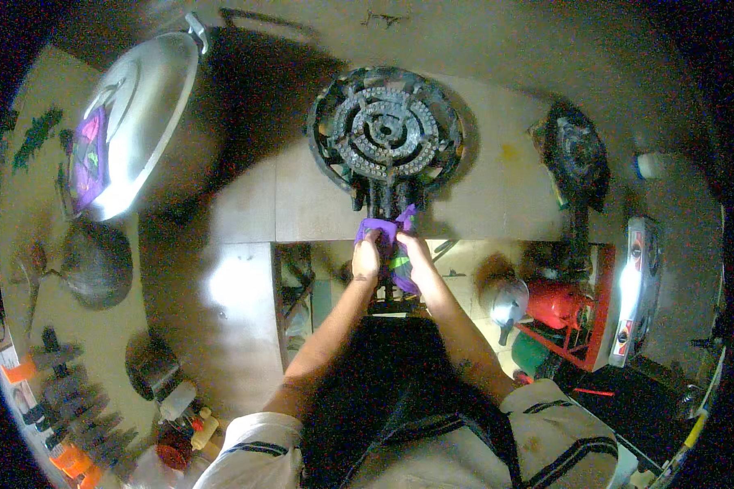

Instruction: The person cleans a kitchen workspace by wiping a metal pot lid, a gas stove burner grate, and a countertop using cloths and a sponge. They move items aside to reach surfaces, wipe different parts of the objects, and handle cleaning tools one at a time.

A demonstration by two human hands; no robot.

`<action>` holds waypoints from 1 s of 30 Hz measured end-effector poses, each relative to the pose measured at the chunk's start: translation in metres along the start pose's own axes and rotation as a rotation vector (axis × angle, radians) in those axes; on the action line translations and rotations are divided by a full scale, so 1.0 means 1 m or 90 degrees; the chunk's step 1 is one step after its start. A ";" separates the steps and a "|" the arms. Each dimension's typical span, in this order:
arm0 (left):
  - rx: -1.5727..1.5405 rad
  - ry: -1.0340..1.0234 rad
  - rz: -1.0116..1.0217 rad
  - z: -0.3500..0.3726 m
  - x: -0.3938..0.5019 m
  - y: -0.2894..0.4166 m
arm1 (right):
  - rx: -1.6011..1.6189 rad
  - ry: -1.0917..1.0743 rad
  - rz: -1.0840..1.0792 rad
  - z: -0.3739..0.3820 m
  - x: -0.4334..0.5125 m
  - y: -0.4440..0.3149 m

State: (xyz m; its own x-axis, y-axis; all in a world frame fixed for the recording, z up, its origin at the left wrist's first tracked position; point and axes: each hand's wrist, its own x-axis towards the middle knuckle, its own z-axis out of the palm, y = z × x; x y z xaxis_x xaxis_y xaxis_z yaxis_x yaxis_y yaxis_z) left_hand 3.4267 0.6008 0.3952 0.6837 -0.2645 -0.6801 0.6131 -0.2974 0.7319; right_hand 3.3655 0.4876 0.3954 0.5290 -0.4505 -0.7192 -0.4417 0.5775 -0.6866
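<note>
Both my hands are on a purple cloth with green patches, just in front of a large cast-metal gas burner. My left hand grips the cloth's left part, with the thumb on top. My right hand holds its right part, and some of the cloth hangs below between my wrists. Behind the cloth, the burner's dark pipes run from the burner towards me; the cloth hides part of them. Whether the cloth touches the pipes, I cannot tell.
At upper left stands a big metal lid or pan with a purple patterned cloth at its handle. A second burner is at right. Below the counter are a red tank and a metal pot. Bottles stand at lower left.
</note>
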 end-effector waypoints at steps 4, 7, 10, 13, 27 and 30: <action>0.146 0.133 -0.029 0.013 -0.008 -0.004 | -0.023 0.132 -0.038 0.006 -0.005 0.007; 0.051 0.147 0.032 0.014 -0.019 -0.003 | -0.037 0.161 -0.065 0.009 -0.017 0.003; 0.094 0.151 0.028 0.008 -0.032 0.007 | 0.004 0.132 -0.081 0.012 -0.032 -0.004; 0.060 0.189 0.125 0.004 -0.050 0.020 | 0.073 0.086 -0.149 0.014 -0.046 -0.010; 0.328 0.004 0.289 0.140 -0.093 0.022 | 0.151 0.185 -0.211 -0.134 -0.078 -0.053; 0.349 -0.014 0.182 0.162 -0.100 0.034 | 0.195 0.169 -0.234 -0.155 -0.072 -0.051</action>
State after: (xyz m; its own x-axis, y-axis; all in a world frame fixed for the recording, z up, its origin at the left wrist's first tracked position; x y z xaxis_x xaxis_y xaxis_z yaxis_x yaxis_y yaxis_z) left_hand 3.3148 0.4687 0.4811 0.7786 -0.4211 -0.4652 0.1099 -0.6385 0.7618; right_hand 3.2378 0.3845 0.4656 0.3895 -0.7937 -0.4673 -0.0101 0.5037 -0.8638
